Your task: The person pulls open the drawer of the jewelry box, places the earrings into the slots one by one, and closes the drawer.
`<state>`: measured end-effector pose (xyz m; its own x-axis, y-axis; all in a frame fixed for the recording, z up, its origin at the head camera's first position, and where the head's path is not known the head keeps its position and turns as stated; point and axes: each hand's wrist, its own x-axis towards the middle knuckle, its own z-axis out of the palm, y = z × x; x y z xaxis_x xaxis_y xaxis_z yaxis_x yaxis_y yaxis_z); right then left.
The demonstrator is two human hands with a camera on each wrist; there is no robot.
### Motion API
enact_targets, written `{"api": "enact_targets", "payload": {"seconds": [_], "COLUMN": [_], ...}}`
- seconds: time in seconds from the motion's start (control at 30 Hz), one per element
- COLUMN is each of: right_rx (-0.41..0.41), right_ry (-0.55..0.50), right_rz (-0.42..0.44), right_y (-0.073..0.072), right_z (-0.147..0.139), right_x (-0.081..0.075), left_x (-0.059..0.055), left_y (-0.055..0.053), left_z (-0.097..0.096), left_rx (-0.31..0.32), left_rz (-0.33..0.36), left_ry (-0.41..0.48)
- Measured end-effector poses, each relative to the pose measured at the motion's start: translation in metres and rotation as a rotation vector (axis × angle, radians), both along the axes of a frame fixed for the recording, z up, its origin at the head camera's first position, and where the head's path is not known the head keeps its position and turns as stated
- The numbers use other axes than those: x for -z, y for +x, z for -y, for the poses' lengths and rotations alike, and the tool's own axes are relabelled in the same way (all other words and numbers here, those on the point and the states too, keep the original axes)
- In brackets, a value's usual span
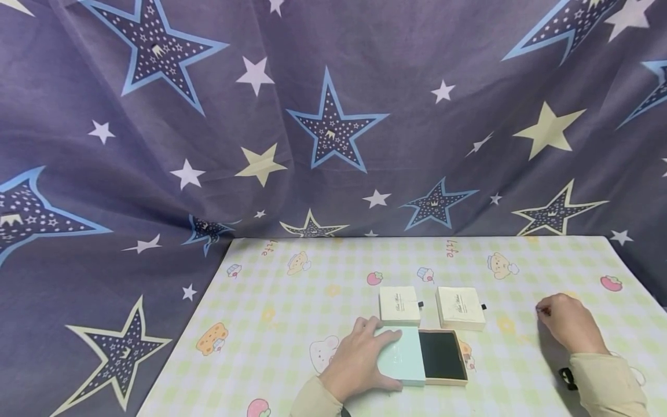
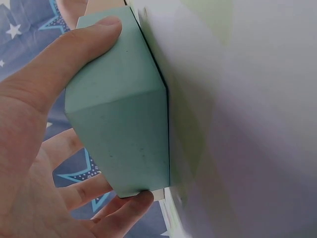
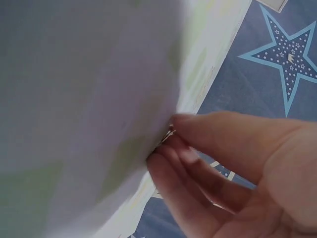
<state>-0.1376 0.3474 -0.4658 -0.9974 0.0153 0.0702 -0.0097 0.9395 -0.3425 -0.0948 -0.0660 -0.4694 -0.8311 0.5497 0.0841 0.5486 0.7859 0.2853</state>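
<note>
My left hand (image 1: 359,359) grips a mint-green drawer box (image 1: 409,356) by its near and far sides. The thumb presses one side and the fingers lie along the other in the left wrist view, with the green sleeve (image 2: 119,129) between them. Out of the sleeve's right end sticks the tan drawer with a black lining (image 1: 443,354). Farther right, my right hand (image 1: 568,321) is low over the tablecloth. Its thumb and fingertips pinch a small shiny metallic piece (image 3: 169,133), mostly hidden by the fingers, so its kind cannot be told.
Two cream boxes with dark pull tabs stand behind the green one, a left box (image 1: 399,304) and a right box (image 1: 461,308). A checked tablecloth (image 1: 281,359) covers the table. Behind and to the left hangs a star-patterned curtain (image 1: 224,127).
</note>
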Motion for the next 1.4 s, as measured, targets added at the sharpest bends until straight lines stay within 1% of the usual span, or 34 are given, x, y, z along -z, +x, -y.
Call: {"api": "enact_targets", "payload": {"seconds": [0.37,0.57,0.7,0.77,0.97,1.07,1.17,1.4], "right_rx": [0.029,0.042,0.035,0.034,0.045,0.046,0.031,-0.073], "right_ry": [-0.028,-0.043,-0.047,-0.051,-0.065,-0.083,-0.107,-0.141], "right_rz": [-0.031,-0.021,-0.01,-0.024,-0.104,-0.102,-0.086,-0.095], "right_y": [0.0,0.001,0.001,0.001,0.003,0.004,0.006,0.009], "right_z": [-0.001,-0.003,-0.004,-0.003,0.001,0.003,0.004,0.012], "right_x": [-0.001,-0.003,-0.004,-0.004,-0.003,-0.004,-0.005,-0.012], "left_x": [0.001,0.001,0.0,0.0,-0.001,-0.001,-0.001,-0.001], "left_y": [-0.001,0.0,0.0,0.0,0.0,0.0,-0.001,0.0], "left_z": [0.001,0.0,-0.001,-0.001,0.0,0.0,-0.001,-0.001], "left_rx": [0.002,-0.002,-0.005,-0.006,-0.008,-0.007,-0.004,-0.002], "left_rz": [-0.002,0.005,0.004,0.004,0.015,0.016,0.01,0.003], "left_ry": [0.0,-0.002,-0.006,-0.008,-0.003,-0.002,-0.007,-0.005]}}
